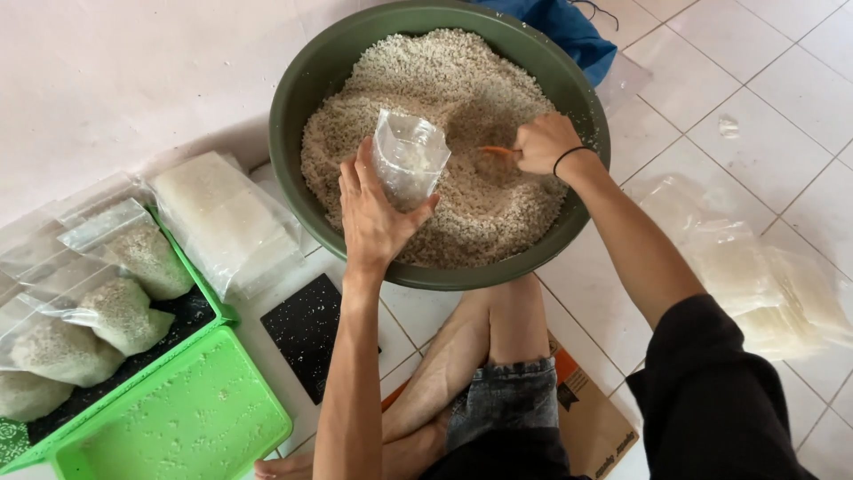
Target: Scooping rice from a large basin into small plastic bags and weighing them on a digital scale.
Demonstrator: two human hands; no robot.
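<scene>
Four filled bags [98, 302] are already lying in the green tray [191, 427] while our left hand [378, 218] is gripping an empty clear bag [409, 158] and our right hand [542, 142] is closing around an orange scoop [498, 150] in the basin [306, 98] of grain [444, 80].

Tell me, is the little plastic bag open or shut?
Open: the left hand holds the plastic bag upright, mouth gaping.

White tiled floor [764, 80] carries: green basin [306, 98], green tray [191, 418], black mat [306, 329], stacked clear bags [773, 284], flattened cardboard [595, 418], blue cloth [569, 31].
</scene>
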